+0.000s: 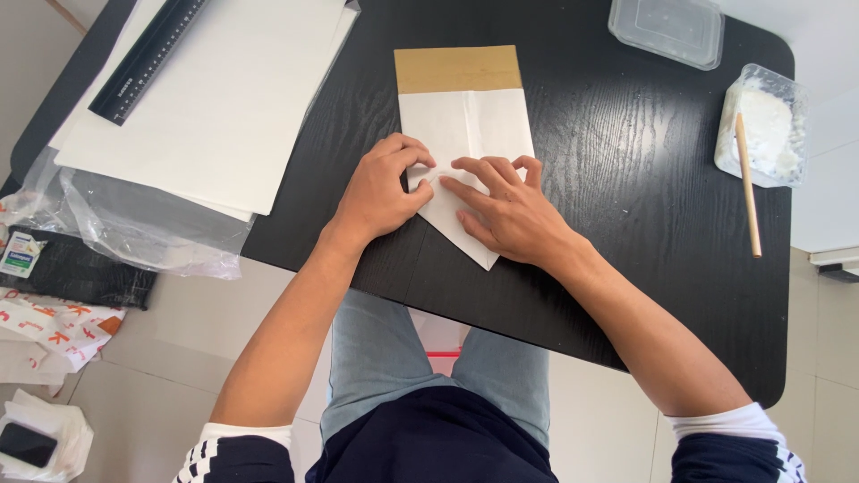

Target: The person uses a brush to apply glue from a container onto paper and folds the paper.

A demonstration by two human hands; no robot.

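White paper point(465, 121) at the black table's point(626, 179) middle is already lying folded to a point, while the left hand point(380, 192) is pinching and the flat, open right hand point(506, 215) is pressing a further crease.

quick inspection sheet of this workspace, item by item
surface: black wood-grain table, rounded corners
job's things: folded white paper with a brown band at its far end, lying flat, near end folded to a point
clutter: stack of white sheets with a black ruler on top, clear plastic wrap, clear lid, clear tub of white paste with a wooden stick leaning on it
grippers: left hand and right hand both press on the paper, fingers meeting at a fold
cables: nothing seen
surroundings: pale tiled floor, printed paper and a phone at the left
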